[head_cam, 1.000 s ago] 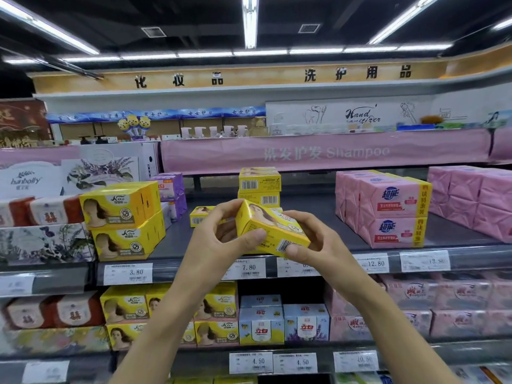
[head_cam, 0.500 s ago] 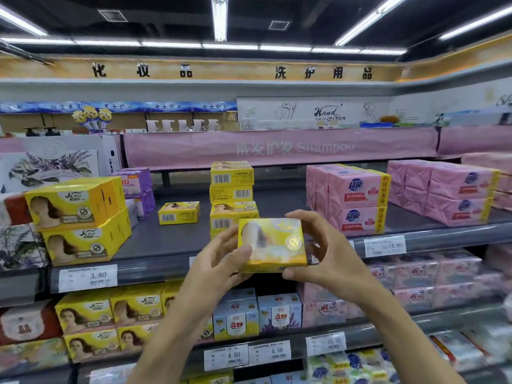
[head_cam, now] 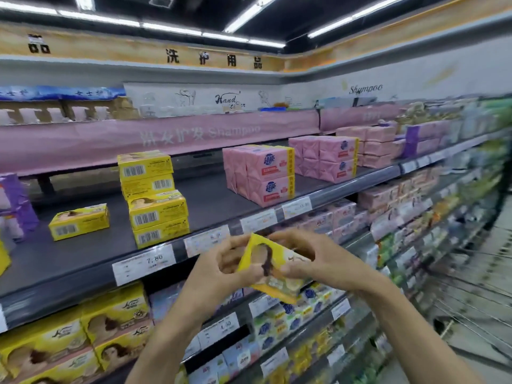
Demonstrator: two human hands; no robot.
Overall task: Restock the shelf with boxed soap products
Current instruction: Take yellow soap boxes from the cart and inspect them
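Note:
I hold a yellow soap box (head_cam: 273,268) tilted in front of the shelf edge, below the grey shelf (head_cam: 216,200). My left hand (head_cam: 221,268) grips its left side and my right hand (head_cam: 310,259) grips its right side. On the shelf stands a stack of yellow soap boxes (head_cam: 153,198) with barcodes facing out. A single yellow box (head_cam: 79,221) lies to its left. The picture is blurred.
Pink soap packs (head_cam: 263,176) sit to the right on the same shelf, with more pink packs (head_cam: 332,157) beyond. Price tags (head_cam: 144,263) line the shelf edge. Lower shelves hold yellow boxes (head_cam: 83,336) and blue-white boxes (head_cam: 277,322). A wire cart (head_cam: 471,309) is at the right.
The view has swung to the right and the shelf now slants. Both hands have lowered the yellow box below the shelf edge and turned it on a tilt.

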